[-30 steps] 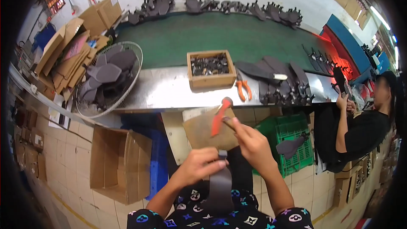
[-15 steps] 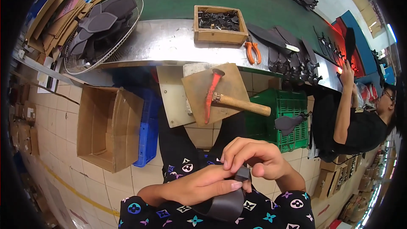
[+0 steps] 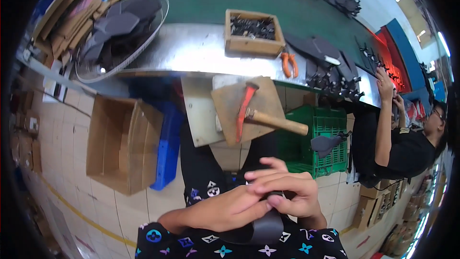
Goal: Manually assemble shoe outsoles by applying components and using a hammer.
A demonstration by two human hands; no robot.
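Low in front of my body, my left hand (image 3: 218, 211) is closed around a dark grey, smooth, curved piece (image 3: 268, 229), whose loose end bends down below the fingers. My right hand (image 3: 294, 193) meets it from the other side, thumb and fingers pinching the piece's upper end. The fingers of both hands overlap there and hide most of that end. Beyond the hands, a hammer with a red head and wooden handle (image 3: 278, 121) lies on a tan board (image 3: 227, 110), out of my grasp.
On the metal-edged bench stand a wooden box (image 3: 254, 45) of small black parts, orange-handled pliers (image 3: 289, 65), dark flat pieces (image 3: 321, 50) and a basket (image 3: 165, 12) of more. A cardboard box (image 3: 108, 163), blue crate (image 3: 167, 158) and green crate (image 3: 330, 158) sit below. Another person (image 3: 407, 148) works at right.
My right hand has closed in on the piece's end, covering the small dark block that showed between the fingers. The other person's raised hand no longer holds up a dark piece.
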